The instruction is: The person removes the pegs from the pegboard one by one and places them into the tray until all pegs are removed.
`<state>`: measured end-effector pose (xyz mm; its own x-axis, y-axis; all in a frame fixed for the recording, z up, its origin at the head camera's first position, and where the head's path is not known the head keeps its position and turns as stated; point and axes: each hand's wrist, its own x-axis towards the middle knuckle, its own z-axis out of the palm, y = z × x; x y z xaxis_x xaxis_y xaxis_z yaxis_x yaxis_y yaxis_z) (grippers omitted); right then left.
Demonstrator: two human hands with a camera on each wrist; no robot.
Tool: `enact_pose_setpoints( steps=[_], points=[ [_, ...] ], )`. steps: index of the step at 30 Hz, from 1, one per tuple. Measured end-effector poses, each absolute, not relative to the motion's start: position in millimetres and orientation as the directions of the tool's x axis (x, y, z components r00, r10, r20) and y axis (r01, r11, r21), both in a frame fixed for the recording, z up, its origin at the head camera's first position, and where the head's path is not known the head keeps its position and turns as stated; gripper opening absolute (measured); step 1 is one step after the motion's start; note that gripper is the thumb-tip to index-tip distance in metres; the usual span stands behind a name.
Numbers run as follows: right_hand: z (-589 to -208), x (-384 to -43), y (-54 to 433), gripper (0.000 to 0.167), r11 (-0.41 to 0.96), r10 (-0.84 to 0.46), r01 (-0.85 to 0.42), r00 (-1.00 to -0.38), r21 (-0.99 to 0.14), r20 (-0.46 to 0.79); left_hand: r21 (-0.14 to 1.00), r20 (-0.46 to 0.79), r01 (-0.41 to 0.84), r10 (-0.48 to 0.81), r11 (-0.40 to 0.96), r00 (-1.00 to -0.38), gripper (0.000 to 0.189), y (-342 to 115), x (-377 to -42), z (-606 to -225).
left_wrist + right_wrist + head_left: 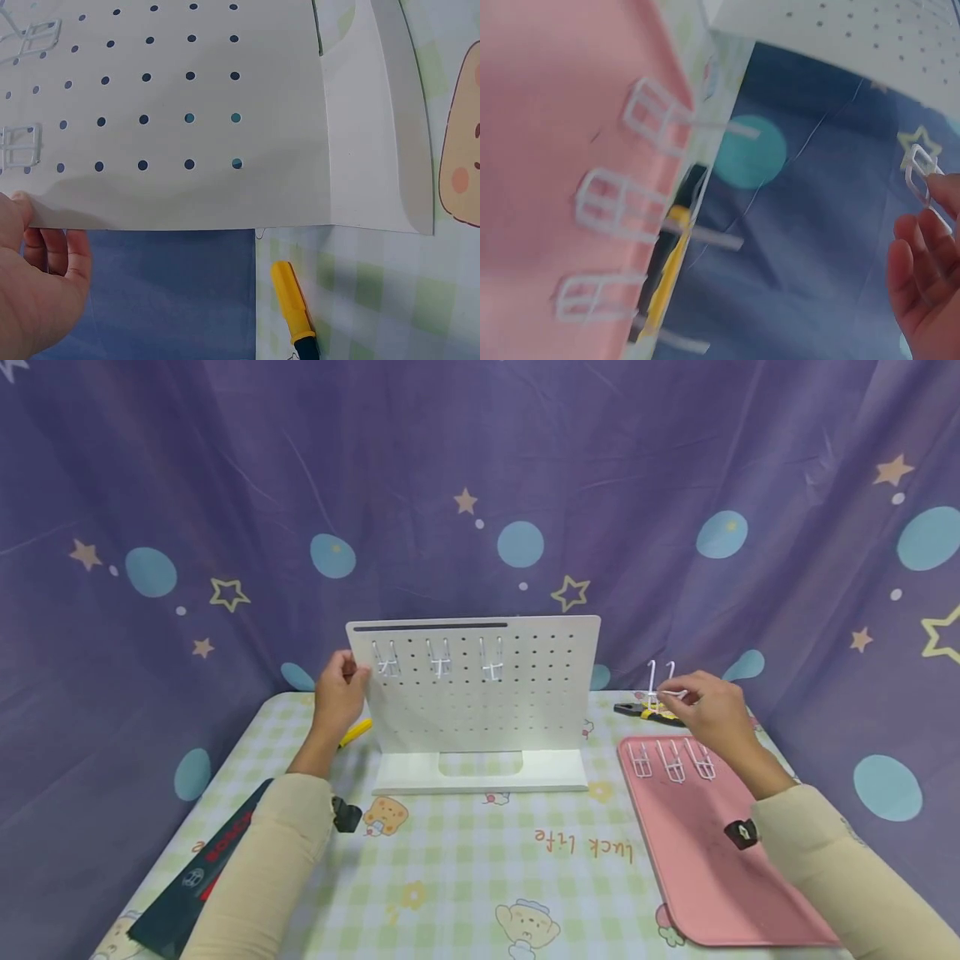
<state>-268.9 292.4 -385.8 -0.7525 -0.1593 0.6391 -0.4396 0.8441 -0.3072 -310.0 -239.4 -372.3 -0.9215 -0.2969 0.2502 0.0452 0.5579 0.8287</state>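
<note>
A white pegboard [480,710] stands upright on its base, with three white wire hooks hung in its upper rows, one of them the left hook [387,660]. My left hand [341,693] grips the board's left edge, thumb on the front face and fingers behind, as the left wrist view shows. Above the far end of the pink tray [720,860], my right hand [708,706] pinches a white wire hook [652,681] between thumb and fingers. Several more wire hooks, such as one near the middle [672,762], lie at the tray's far end.
Pliers with black and yellow handles [651,713] lie behind the tray. A yellow-handled tool [355,732] is partly hidden left of the board. A dark green Bosch pouch [202,877] lies at the table's left side. A purple curtain [480,460] hangs behind the checked tablecloth [450,877].
</note>
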Motion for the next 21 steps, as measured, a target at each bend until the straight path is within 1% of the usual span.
enact_pose_setpoints(
  steps=[4,13,16,21],
  points=[
    [-389.3,-264.8,310.1,0.010,0.865,-0.150,-0.401,-0.781,-0.303,0.606,0.830,0.260,0.058,-0.292,0.555,-0.920,0.026,-238.9,-309.1,-371.5],
    [-402.7,-263.3,355.7,0.013,0.898,-0.126,-0.345,-0.795,-0.272,0.593,0.837,0.246,0.049,-0.295,0.544,-0.923,0.025,-239.1,-307.2,-370.0],
    [-407.6,-262.6,372.0,0.011,0.912,-0.120,-0.310,-0.828,-0.269,0.547,0.835,0.258,0.060,-0.291,0.547,-0.921,0.025,-239.1,-307.4,-370.3],
    [-416.3,-260.3,393.5,0.009,0.924,-0.117,-0.259,-0.893,-0.282,0.435,0.828,0.285,0.082,-0.291,0.555,-0.913,0.024,-239.2,-308.4,-371.4]
  ],
)
